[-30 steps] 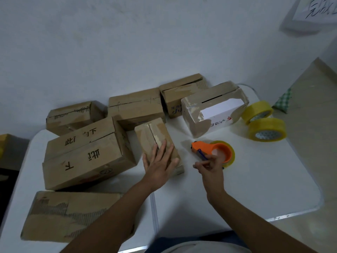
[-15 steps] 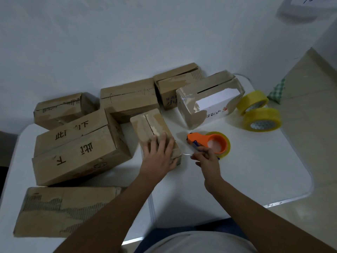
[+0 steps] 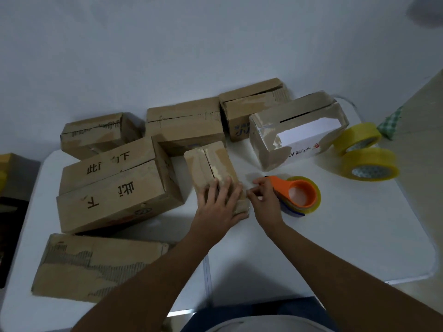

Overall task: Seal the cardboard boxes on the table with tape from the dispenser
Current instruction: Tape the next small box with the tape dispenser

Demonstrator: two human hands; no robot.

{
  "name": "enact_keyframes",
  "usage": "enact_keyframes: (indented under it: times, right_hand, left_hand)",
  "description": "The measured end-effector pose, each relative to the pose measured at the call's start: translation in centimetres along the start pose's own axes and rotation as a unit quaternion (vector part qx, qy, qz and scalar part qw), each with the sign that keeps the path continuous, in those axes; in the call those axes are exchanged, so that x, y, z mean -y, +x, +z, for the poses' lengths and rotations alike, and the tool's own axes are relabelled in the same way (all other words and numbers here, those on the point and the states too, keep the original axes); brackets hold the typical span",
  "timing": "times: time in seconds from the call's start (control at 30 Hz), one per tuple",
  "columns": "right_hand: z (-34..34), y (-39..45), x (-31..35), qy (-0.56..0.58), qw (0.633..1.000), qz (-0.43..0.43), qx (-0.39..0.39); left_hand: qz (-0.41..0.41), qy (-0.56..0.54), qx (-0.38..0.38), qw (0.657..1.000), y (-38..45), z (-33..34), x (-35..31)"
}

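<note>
Head view: left hand fingers flat on small box; right hand apparently pinching tape.

Seven brown cardboard boxes sit on the white table: one small box under the left hand, the other six spread to its left and beyond both hands. One orange tape dispenser lies just right of the right hand. Two loose yellow tape rolls lie farther right.
</note>
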State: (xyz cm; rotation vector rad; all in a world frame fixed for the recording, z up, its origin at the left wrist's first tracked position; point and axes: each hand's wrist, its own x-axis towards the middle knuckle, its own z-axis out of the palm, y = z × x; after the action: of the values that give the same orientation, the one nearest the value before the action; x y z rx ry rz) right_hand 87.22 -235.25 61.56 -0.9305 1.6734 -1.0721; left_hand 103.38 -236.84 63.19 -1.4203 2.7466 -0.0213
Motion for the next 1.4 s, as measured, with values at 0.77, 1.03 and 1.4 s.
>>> enact_keyframes:
  times: [0.77, 1.03, 1.4]
  right_hand:
    - [-0.7, -3.5, 1.6, -0.139, 0.961, -0.031, 0.238]
    - [-4.3, -3.1, 1.3, -0.328, 0.906, -0.123, 0.239]
    - [-5.0, -5.1, 1.5, -0.46, 0.861, -0.167, 0.143]
  left_hand:
    - [-0.012, -0.021, 0.015, 1.0, -0.2, -0.3, 0.2]
    - [0.043, -0.052, 0.0, 0.998, -0.7, -0.3, -0.7]
    - [-0.064, -0.431, 0.041, 0.899, -0.8, -6.8, 2.8]
